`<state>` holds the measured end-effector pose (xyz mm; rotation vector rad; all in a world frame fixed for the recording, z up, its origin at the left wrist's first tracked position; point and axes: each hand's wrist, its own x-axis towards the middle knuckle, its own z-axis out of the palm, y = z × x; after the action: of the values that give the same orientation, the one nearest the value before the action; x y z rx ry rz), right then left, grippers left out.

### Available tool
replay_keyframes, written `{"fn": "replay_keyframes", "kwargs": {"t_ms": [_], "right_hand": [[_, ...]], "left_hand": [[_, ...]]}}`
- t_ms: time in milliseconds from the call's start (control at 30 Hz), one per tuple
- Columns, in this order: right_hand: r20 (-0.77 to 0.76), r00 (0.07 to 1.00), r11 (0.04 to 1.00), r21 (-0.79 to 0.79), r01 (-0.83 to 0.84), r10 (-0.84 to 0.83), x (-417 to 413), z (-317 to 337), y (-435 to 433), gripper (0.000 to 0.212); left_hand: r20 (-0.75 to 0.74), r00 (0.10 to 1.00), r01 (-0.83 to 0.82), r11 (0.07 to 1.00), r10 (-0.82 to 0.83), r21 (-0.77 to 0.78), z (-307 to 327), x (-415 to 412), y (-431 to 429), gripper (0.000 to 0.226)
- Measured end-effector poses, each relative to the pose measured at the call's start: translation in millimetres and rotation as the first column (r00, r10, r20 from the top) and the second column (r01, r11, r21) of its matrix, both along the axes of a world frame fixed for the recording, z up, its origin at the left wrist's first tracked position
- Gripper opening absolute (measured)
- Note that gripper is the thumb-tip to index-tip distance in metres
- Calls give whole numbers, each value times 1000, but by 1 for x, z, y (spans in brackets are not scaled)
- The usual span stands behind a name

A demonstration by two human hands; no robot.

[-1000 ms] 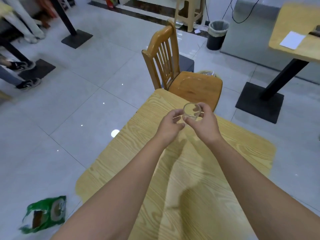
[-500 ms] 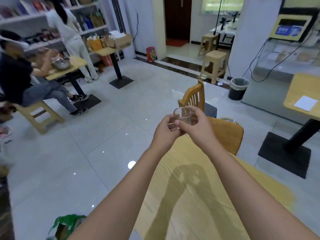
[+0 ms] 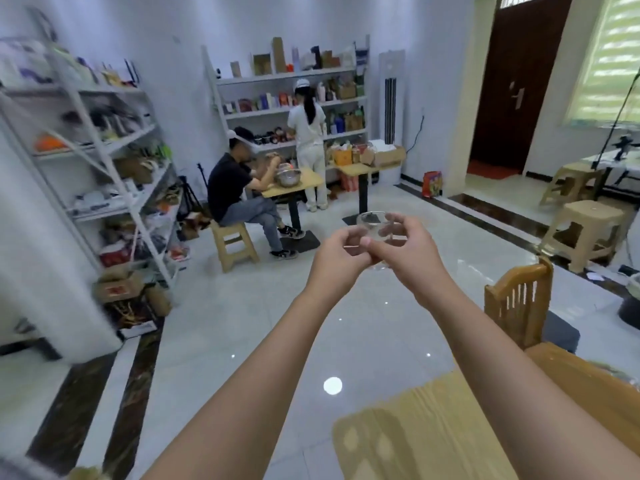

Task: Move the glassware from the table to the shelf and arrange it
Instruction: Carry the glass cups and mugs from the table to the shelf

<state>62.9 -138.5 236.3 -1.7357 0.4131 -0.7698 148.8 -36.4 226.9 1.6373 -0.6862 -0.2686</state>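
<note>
Left hand [image 3: 337, 256]: fingers curled in, looks to be pinching the near-left side of the small clear glass [image 3: 375, 225]. Right hand [image 3: 405, 251] wraps it from the right, fingertips on the far wall. The glass is upright in the air over open tile floor [image 3: 242, 323], well apart from the table [image 3: 415, 438] and from any shelf

Risks, left to right:
- white shelf rack [image 3: 104, 161]: tiers look crowded and that side is blurred, so I can't tell you where a free slot is. Slide the glass in blind and you likely knock a neighbour off
- cardboard box [image 3: 117, 289] and loose clutter at the rack's foot: trip hazard if you step in close
- seated person [image 3: 235, 192]: feet stick out toward your lane
- grip: smooth glass, both hands crowded on one small body. Drop to one hand carelessly and it slips; tile means it shatters
- wooden chair [image 3: 519, 299]: its back is near your right forearm, so a wide swing clips it

Room:
- widest clear lane runs between rack and chair, straight ahead then left
- dark floor strips [image 3: 131, 375] lower left: can't tell if they're flush
- the floor steps up at right by the plastic stools [image 3: 585, 233]; keep off that side
</note>
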Motion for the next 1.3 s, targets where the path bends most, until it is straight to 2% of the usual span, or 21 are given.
{"fn": "replay_keyframes", "kwargs": {"t_ms": [233, 433, 567, 700, 800, 967, 1067, 1200, 1300], "right_hand": [[8, 976, 976, -7, -217, 217, 49, 13, 84, 65], [23, 941, 940, -44, -337, 338, 87, 35, 169, 61], [20, 899, 898, -72, -434, 437, 116, 41, 238, 62], [-6, 842, 838, -96, -538, 540, 139, 41, 317, 64], [3, 806, 803, -95, -589, 592, 151, 33, 375, 66], [-8, 707, 704, -78, -706, 707, 172, 26, 462, 59], [-8, 650, 645, -114, -756, 760, 186, 27, 503, 56], [-23, 546, 538, -144, -831, 837, 203, 23, 554, 63], [-37, 463, 453, -152, -879, 886, 217, 21, 588, 66]], "left_hand": [[39, 982, -186, 982, 187, -5, 15, 22, 101, 41], [63, 954, -292, 956, 294, -33, 37, 44, 194, 45], [92, 913, -396, 918, 396, -26, 43, 56, 270, 34], [76, 859, -504, 863, 505, -41, 38, 62, 350, 42], [82, 803, -591, 806, 591, -28, 29, 68, 407, 50], [43, 684, -728, 685, 728, -28, 19, 71, 487, 44], [69, 612, -789, 614, 788, -10, 21, 71, 527, 45], [70, 464, -886, 463, 883, 33, 23, 69, 570, 52], [89, 383, -923, 380, 919, 55, 22, 73, 596, 47]]}}
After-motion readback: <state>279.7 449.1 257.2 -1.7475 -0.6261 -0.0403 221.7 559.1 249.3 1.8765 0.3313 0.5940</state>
